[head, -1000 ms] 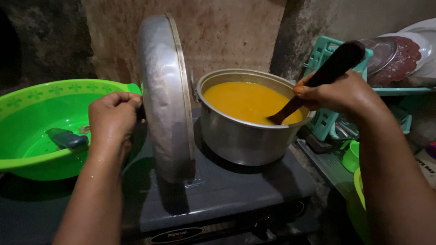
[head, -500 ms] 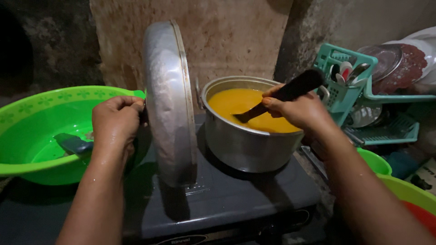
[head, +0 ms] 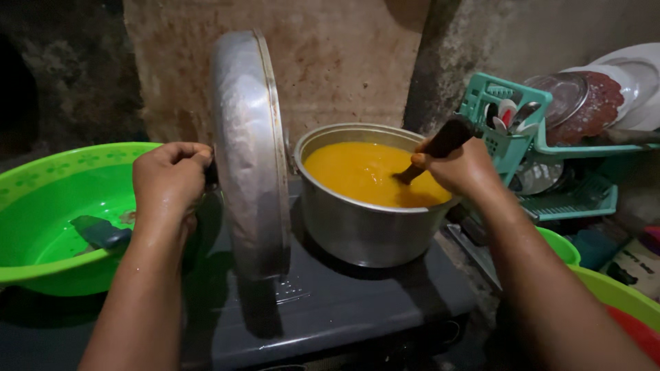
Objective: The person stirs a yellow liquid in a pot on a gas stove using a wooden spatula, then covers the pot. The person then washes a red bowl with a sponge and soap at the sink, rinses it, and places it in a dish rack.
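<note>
Ladle has swung leftward in the pot since a second ago, so stirring continues; right hand clamped on it; left hand stays gripped on upright lid; stove beneath.

- Premises: a small domestic kitchen, dimly lit.
- Cooking point: a dark tabletop stove carries a metal pot filled with thick orange-yellow liquid.
- Washing-up: a teal plastic dish rack at the right holds plates, a glass lid and spoons.
- Basins: a green plastic basin stands left of the stove; further coloured basins sit low at the right.
- Walls: bare, stained plaster, rough and unfinished.
</note>
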